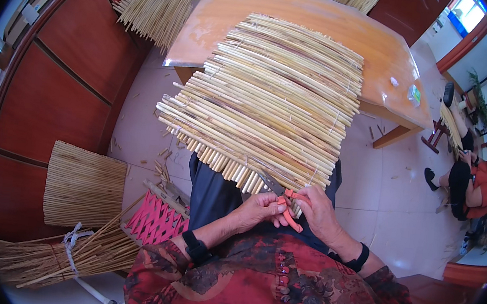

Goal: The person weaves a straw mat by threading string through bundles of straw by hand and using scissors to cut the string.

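Observation:
A mat of straw-coloured stalks point(279, 96), tied in rows with thin thread, slopes from the table down over my lap. At its near edge is a pair of pruning shears point(274, 185) with dark metal blades and orange-red handles, the blades against the cut stalk ends. My right hand point(317, 210) is closed around one handle. The fingers of my left hand point(261, 209) are pinched together at the other handle, close beside the right. Whether the left also grips a stalk end is hidden.
An orange-brown wooden table point(406, 68) carries the mat's far part. Red cabinets point(82, 46) line the left, with a stalk bundle point(154, 9) and a smaller mat point(84, 186) by them. Tied stalks point(48, 259) and a pink-laced stool point(156, 220) are lower left. A person point(483, 183) sits at right.

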The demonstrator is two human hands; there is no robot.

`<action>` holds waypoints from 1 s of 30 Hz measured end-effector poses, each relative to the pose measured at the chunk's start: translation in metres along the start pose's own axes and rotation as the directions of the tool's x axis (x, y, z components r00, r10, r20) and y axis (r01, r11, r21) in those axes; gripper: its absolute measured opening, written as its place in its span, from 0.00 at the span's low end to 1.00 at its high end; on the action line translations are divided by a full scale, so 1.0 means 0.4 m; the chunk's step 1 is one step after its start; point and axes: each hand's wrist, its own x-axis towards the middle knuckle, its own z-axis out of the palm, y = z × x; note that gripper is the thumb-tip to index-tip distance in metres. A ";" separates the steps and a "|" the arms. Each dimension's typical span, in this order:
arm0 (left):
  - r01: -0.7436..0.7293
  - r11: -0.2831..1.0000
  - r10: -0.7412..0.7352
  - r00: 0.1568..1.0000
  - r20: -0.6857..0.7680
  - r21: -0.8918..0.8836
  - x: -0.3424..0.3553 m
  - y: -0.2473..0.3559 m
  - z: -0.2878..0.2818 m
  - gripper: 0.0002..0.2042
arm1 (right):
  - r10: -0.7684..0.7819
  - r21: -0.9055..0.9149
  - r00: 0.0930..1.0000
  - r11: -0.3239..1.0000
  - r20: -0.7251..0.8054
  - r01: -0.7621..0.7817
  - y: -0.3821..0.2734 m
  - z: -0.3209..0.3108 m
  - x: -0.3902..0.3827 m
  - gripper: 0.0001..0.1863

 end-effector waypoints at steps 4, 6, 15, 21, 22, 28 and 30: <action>0.001 0.996 -0.001 1.000 0.003 -0.088 0.010 0.005 -0.006 0.11 | -0.008 -0.069 0.999 0.998 0.050 0.012 -0.005 -0.003 0.019 0.10; 0.021 0.994 -0.020 1.000 0.008 -0.106 0.017 -0.003 -0.014 0.12 | 0.014 -0.083 0.998 0.996 0.063 -0.009 -0.009 -0.006 0.023 0.11; 0.022 0.990 -0.026 0.999 -0.028 -0.141 0.028 0.012 0.007 0.14 | -0.122 -0.421 0.979 0.888 0.165 0.182 -0.037 -0.029 0.056 0.26; 0.065 0.992 -0.072 0.995 -0.069 -0.109 0.019 0.016 0.005 0.14 | -0.200 -0.473 0.963 0.841 0.179 0.262 -0.037 -0.026 0.056 0.24; 0.065 0.992 -0.073 0.995 -0.071 -0.109 0.014 0.022 0.010 0.14 | -0.201 -0.471 0.963 0.842 0.180 0.263 -0.035 -0.023 0.059 0.24; 0.000 0.962 0.039 0.990 -0.137 0.274 -0.049 0.071 -0.003 0.13 | -0.295 -0.599 0.950 0.744 0.105 0.298 -0.015 -0.002 0.092 0.09; -0.083 0.778 0.333 0.895 -0.297 0.623 -0.086 0.071 -0.026 0.11 | -0.286 -0.628 0.948 0.716 0.136 0.306 -0.017 -0.007 0.103 0.09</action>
